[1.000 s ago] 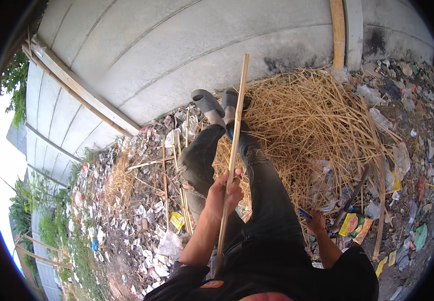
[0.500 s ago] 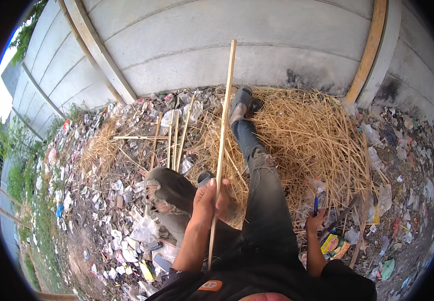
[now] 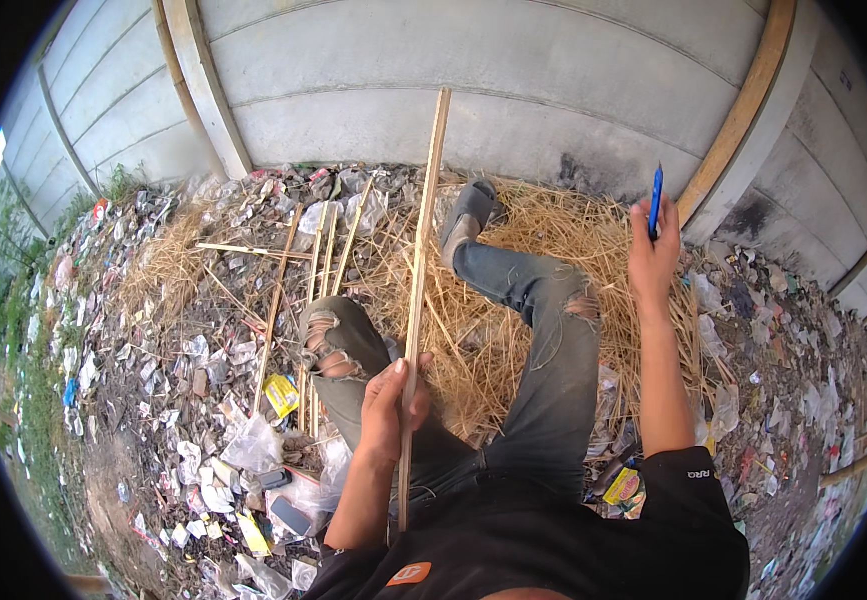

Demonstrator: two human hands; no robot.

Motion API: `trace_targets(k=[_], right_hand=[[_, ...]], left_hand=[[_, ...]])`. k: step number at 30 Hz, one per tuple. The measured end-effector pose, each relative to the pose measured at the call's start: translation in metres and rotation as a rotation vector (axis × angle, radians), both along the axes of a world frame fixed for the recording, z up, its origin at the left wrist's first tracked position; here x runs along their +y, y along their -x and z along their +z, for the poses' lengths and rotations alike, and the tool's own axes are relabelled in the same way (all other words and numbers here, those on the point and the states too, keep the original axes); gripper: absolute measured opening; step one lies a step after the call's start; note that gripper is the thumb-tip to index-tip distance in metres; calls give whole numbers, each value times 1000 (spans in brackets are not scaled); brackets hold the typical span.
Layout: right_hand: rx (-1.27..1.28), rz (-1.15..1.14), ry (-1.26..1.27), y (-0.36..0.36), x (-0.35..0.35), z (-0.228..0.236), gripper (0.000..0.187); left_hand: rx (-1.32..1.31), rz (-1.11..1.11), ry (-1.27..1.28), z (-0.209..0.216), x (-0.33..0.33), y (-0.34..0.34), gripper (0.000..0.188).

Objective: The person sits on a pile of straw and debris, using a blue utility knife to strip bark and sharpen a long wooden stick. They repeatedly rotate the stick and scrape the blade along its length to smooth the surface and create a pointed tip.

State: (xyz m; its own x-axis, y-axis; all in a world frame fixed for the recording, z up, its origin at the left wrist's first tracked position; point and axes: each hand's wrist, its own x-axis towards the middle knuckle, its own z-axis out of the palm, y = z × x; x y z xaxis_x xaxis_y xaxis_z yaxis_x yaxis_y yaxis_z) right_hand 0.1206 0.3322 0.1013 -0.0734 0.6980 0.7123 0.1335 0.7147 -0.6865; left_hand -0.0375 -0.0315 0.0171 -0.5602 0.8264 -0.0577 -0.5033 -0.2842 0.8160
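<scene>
My left hand is closed around a long, pale bamboo strip, low along its length. The strip stands between my bent legs, its lower end against my black shirt and its upper end toward the grey wall. My right hand is raised out to the right, over the straw, and grips a blue pen with its dark tip pointing up. The pen is well apart from the strip.
Several more strips lie on the littered ground left of my knee. Dry straw covers the ground ahead and to the right. A panelled concrete wall with a bamboo pole closes off the far side. Yellow packets lie among the rubbish.
My right hand, with the pen in it, has risen from low beside my right thigh to above the straw. The strip has shifted slightly left in my left hand. My right knee is more bent.
</scene>
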Motion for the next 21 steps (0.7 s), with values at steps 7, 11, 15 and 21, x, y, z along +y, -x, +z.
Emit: trace_targets(k=[7, 11, 15, 21], right_hand=[[-434, 575, 156, 83, 15, 146, 43], [-581, 756, 364, 138, 1, 128, 52], [-531, 823, 506, 165, 27, 80, 54], [-156, 918, 768, 169, 67, 10, 32]], left_hand=[[14, 8, 86, 25, 40, 34, 49], [47, 13, 157, 34, 80, 50, 54], [106, -147, 204, 41, 120, 61, 56], [202, -341, 212, 32, 184, 84, 52]])
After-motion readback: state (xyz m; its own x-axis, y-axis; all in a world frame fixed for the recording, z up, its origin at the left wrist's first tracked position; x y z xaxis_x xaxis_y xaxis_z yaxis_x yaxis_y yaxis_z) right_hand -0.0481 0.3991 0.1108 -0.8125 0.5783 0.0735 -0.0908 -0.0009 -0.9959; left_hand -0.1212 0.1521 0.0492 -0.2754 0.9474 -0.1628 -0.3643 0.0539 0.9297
